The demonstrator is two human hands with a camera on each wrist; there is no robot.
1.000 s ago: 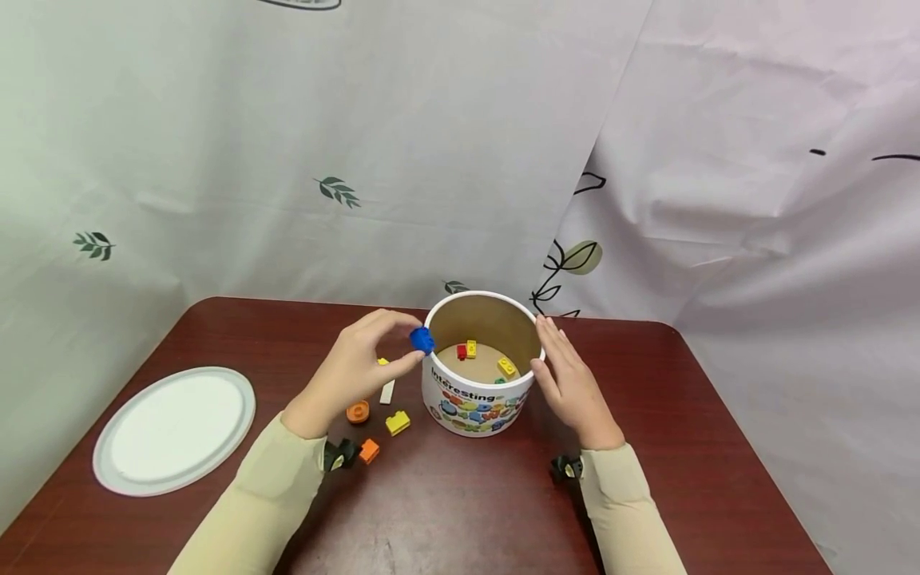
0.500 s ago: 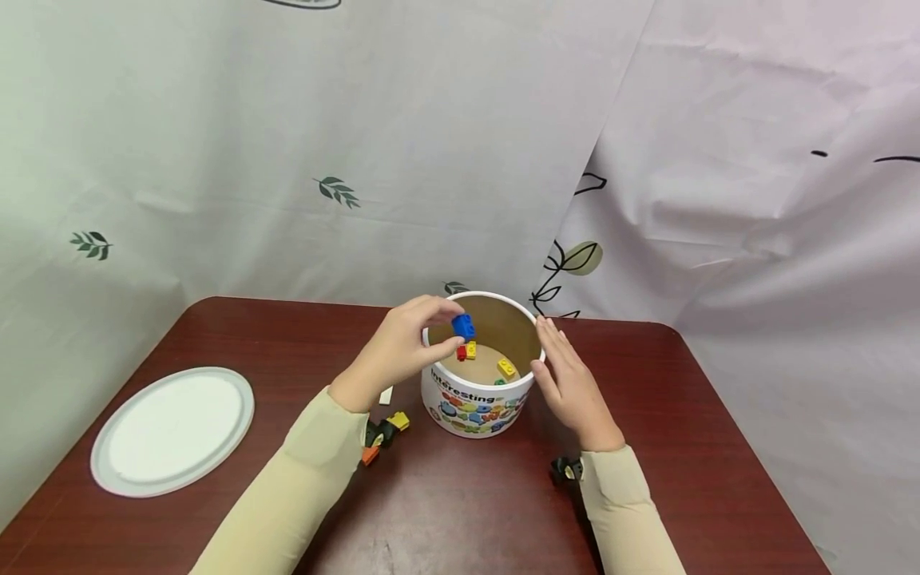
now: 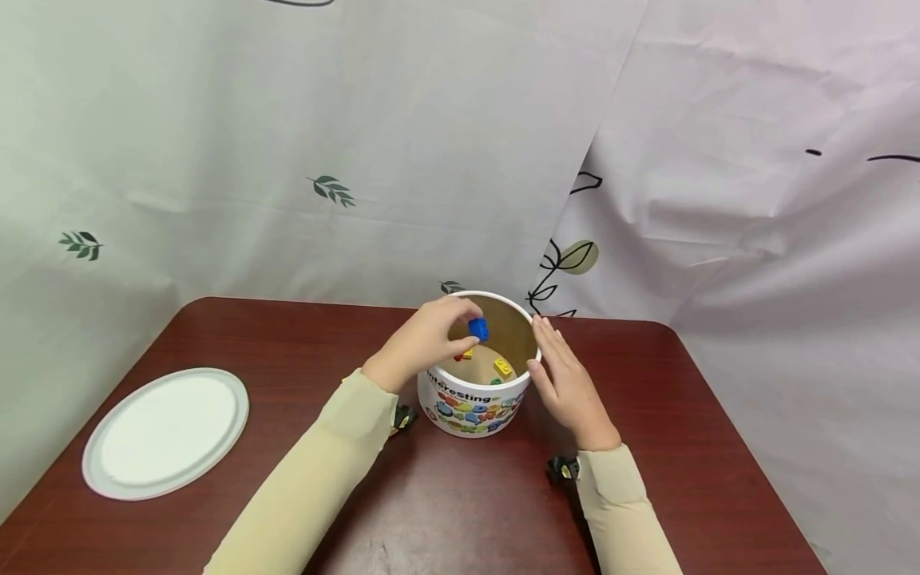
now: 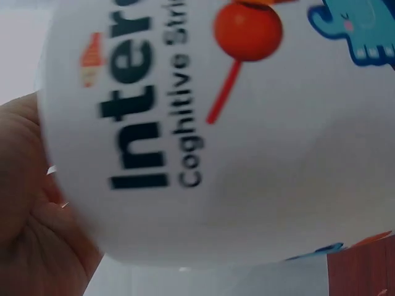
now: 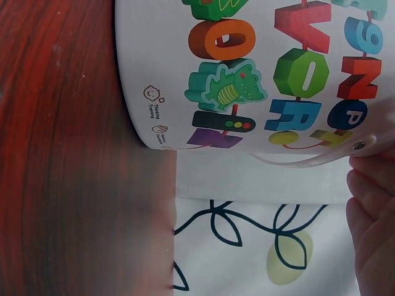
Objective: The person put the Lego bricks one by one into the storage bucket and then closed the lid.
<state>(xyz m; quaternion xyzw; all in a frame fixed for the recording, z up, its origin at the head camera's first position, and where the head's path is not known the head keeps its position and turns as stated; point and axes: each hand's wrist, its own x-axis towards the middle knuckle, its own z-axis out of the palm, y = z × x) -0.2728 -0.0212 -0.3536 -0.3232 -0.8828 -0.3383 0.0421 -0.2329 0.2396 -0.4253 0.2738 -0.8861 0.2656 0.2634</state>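
Note:
Over the mouth of a white printed bucket [image 3: 470,409], my left hand [image 3: 434,334] pinches a blue toy brick [image 3: 478,328] between thumb and fingers. At the bucket's right side my right hand [image 3: 571,391] rests straight fingers against the rim. On the bucket's floor lie a yellow brick [image 3: 503,367], a bit of green [image 3: 496,382], and a yellow and red pair partly covered by the left hand. The left wrist view is mostly bucket wall [image 4: 259,160], which hides the brick. In the right wrist view, the fingers [image 5: 370,197] touch the rim near a handle joint.
A round white lid [image 3: 168,435] lies on the dark red table [image 3: 460,511] at the left. The left sleeve [image 3: 316,471] covers most of the area left of the bucket. Behind the table hangs a pale printed curtain [image 3: 402,160].
My left hand has carried the blue brick rightward from outside the bucket's left rim to over its opening. The left sleeve now covers the loose bricks on the table. The right hand stays at the rim.

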